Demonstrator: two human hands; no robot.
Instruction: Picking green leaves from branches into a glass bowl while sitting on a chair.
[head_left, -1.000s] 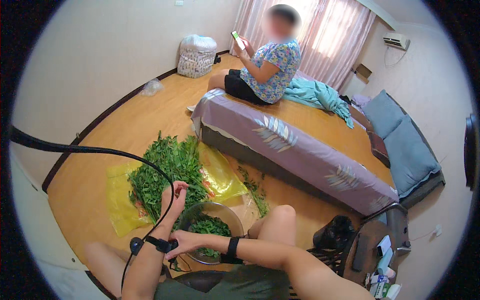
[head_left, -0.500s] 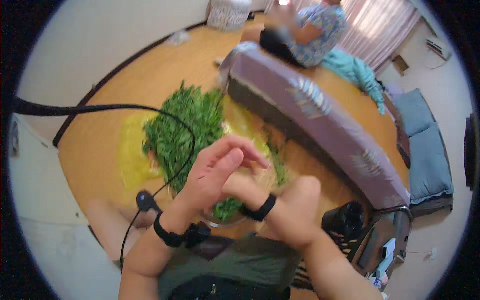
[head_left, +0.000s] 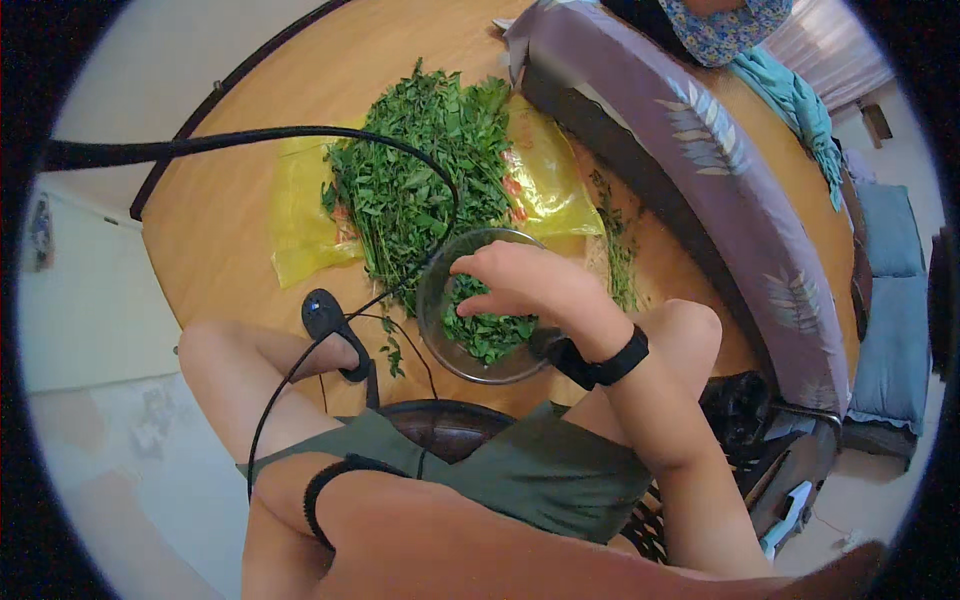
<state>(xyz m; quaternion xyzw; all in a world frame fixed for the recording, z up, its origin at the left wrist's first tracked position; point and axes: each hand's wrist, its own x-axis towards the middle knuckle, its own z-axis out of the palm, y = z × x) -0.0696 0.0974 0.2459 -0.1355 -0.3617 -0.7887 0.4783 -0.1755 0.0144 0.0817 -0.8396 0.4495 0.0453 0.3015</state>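
Observation:
My right hand [head_left: 530, 285] is over a clear round bowl [head_left: 428, 325], thumb and fingers apart with nothing visible between them. Torn green leaves [head_left: 490, 335] lie in the bowl, partly hidden by that hand. My left hand [head_left: 560, 545] is large and close at the lower edge, turned across my body to the right; its fingers are cut off or unclear. Beyond the bowl a big heap of leafy green stems [head_left: 420, 170] rests on a yellow plastic bag [head_left: 555, 180] spread on the floor.
Loose stems [head_left: 620, 250] lie right of the bag, beside a low platform with a purple patterned cover [head_left: 700, 170]. A black cable [head_left: 300, 132] hangs across the view. My foot wears a dark slipper [head_left: 322, 315]. Another person [head_left: 725, 25] sits on the platform.
My hands were together in front of the bowl and have separated. The right is now over the leaves, the left drawn back close to my body. The view has tilted down.

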